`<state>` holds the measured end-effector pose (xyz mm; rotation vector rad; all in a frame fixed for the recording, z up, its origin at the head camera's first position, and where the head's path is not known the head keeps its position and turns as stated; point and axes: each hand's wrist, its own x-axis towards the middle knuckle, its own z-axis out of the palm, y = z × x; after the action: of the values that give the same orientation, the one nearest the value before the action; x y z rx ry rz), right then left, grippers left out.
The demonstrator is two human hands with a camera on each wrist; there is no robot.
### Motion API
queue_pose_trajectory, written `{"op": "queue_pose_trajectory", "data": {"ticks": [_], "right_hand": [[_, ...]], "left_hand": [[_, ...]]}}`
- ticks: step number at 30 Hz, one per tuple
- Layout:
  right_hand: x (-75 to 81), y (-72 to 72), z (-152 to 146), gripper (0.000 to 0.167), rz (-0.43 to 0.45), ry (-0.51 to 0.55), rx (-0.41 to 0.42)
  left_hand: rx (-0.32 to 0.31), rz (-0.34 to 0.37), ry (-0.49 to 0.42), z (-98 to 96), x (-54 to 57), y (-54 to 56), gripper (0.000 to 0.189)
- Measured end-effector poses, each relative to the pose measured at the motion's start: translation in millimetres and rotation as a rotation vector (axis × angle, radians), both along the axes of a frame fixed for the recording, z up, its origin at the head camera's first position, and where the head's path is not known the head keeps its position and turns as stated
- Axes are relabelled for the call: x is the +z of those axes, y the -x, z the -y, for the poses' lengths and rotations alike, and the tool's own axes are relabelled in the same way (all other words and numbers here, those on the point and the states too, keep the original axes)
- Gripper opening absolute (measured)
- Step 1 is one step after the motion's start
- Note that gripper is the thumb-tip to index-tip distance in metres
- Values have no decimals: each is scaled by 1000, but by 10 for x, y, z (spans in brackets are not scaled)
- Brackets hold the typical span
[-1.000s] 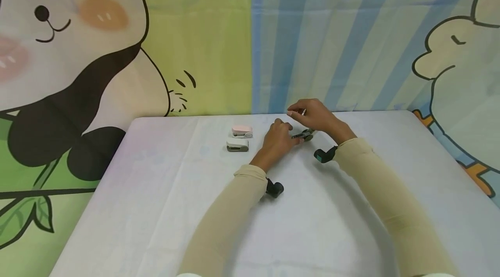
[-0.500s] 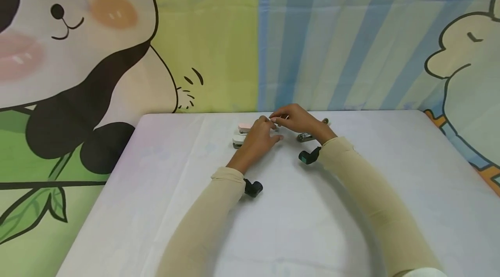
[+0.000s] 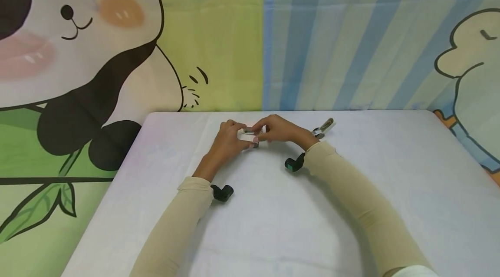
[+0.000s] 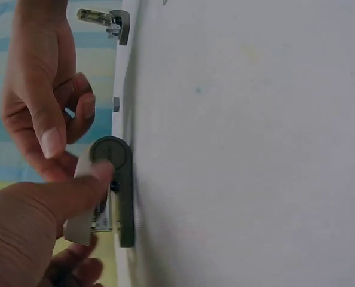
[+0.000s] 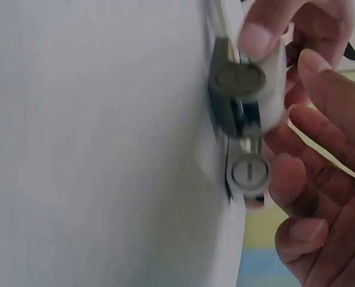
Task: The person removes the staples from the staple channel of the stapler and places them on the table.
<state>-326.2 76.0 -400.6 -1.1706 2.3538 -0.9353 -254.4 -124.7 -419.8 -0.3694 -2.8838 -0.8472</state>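
Observation:
In the head view, my left hand (image 3: 226, 140) is at a small white stapler (image 3: 247, 137) near the table's far edge. The left wrist view shows my thumb on the white upper arm (image 4: 79, 230), fingers behind it, and the arm tilted off the dark grey base (image 4: 125, 203). My right hand (image 3: 279, 129) is just right of the stapler; its fingers are loosely bent, with nothing seen between them. A second stapler (image 5: 250, 173), mostly hidden, is close to the right fingertips. Farther right, a third stapler (image 3: 322, 128) stands with its top lifted.
The white-covered table (image 3: 265, 225) ends at a cartoon-printed backdrop (image 3: 218, 38). A small grey piece (image 4: 116, 104) lies on the cloth between the staplers in the left wrist view. Black wrist cameras (image 3: 222, 193) stick out beside both sleeves.
Both hands have moved left, from the rightmost stapler past the pink one to the white stapler. The left hand has taken hold of it. The rightmost stapler is left with its top raised.

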Motion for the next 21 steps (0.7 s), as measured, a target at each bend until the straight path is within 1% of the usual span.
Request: {"op": "queue_pose_trajectory", "data": {"ticks": [2, 4, 6, 8, 10, 12, 16, 21], "right_hand": [[-22, -28, 77, 37, -43, -23, 7], [-31, -53, 158, 37, -88, -49, 17], [-39, -69, 232, 33, -127, -91, 22], [-30, -86, 290, 27, -166, -126, 18], [-15, -103, 328, 24, -185, -152, 9], [6, -130, 343, 22, -179, -170, 1], [59, -224, 302, 16, -178, -199, 37], [127, -382, 174, 11, -177, -194, 96]], "left_hand": [[-6, 90, -59, 37, -58, -9, 49], [-15, 151, -119, 71, -106, -13, 42], [-10, 184, -174, 102, -145, -13, 37], [0, 195, -206, 136, -162, -13, 33], [-3, 197, -212, 165, -168, -11, 31], [-15, 206, -199, 191, -168, -19, 30], [-67, 235, -165, 215, -159, -45, 27], [-190, 277, -156, 162, -110, -90, 20]]}}
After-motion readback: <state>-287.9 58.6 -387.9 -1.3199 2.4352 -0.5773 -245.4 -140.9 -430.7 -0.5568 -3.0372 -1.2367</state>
